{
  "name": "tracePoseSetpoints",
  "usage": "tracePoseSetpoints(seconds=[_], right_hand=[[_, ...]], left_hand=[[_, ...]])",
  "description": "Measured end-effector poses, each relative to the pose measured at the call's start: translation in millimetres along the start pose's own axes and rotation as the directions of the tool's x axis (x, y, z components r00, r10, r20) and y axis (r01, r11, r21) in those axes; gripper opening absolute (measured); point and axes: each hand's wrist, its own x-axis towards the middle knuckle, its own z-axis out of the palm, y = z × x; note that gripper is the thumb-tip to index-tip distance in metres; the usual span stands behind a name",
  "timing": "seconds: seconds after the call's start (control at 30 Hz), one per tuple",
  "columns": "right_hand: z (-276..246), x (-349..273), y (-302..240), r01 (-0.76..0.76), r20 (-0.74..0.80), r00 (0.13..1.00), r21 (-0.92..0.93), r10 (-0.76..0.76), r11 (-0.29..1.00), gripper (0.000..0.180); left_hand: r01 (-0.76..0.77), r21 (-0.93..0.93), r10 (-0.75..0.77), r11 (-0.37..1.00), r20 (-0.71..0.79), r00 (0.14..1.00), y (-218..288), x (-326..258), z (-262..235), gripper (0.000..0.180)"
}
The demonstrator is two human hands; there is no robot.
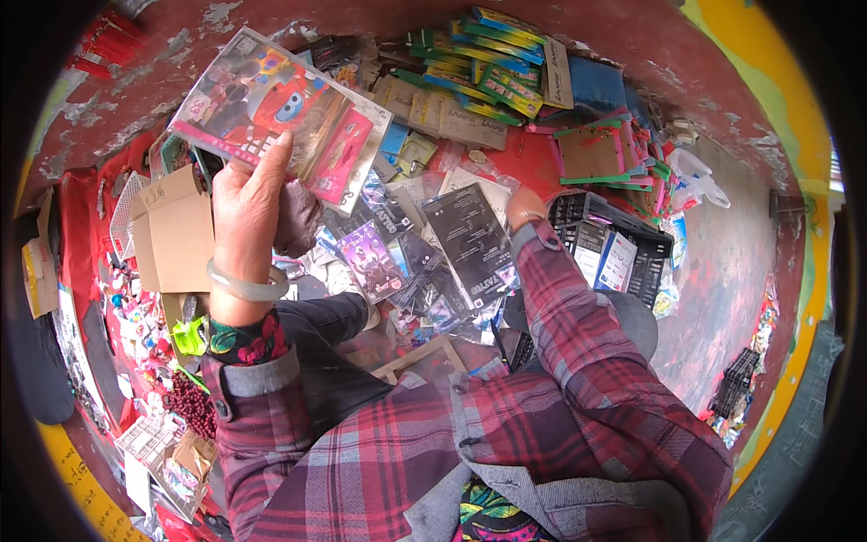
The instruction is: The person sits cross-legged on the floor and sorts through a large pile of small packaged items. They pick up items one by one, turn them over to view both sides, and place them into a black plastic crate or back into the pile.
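My left hand (246, 206) is raised and grips a clear plastic packet (271, 113) with a red cartoon picture and a pink card inside. A pale bangle sits on that wrist. My right hand (524, 210) reaches down into the pile and holds a flat black packet (471, 242) by its upper right edge. Both sleeves are red plaid. Under the hands lies a heap of small clear and dark packets (384, 257).
A brown cardboard box (176, 230) stands at the left. A black plastic crate (623, 248) sits at the right. Green and yellow packs (483, 68) are stacked at the back. Red beads (191, 402) and small goods lie at lower left.
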Motion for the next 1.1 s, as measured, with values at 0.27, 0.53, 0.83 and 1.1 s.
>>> tracePoseSetpoints(seconds=[0.27, 0.53, 0.83, 1.1], right_hand=[[45, 96, -148, 0.483, 0.03, 0.867, 0.195, -0.498, 0.853, 0.034], [78, 138, -160, 0.568, 0.514, 0.737, -0.12, -0.438, 0.814, 0.038], [-34, 42, -81, 0.268, 0.833, 0.476, 0.168, -0.282, 0.948, 0.03], [-173, -47, -54, -0.127, 0.637, 0.614, 0.663, -0.467, 0.738, 0.023]], left_hand=[[0.098, 0.037, -0.095, 0.995, -0.072, 0.993, 2, 7, -6, 0.017], [0.143, 0.123, -0.13, 0.982, -0.111, 0.985, 8, 1, -10, 0.016], [-0.032, 0.041, 0.031, 0.999, 0.007, 0.999, 3, 3, -7, 0.017], [-0.056, 0.286, 0.034, 0.957, 0.082, 0.996, -27, 15, -9, 0.025]])
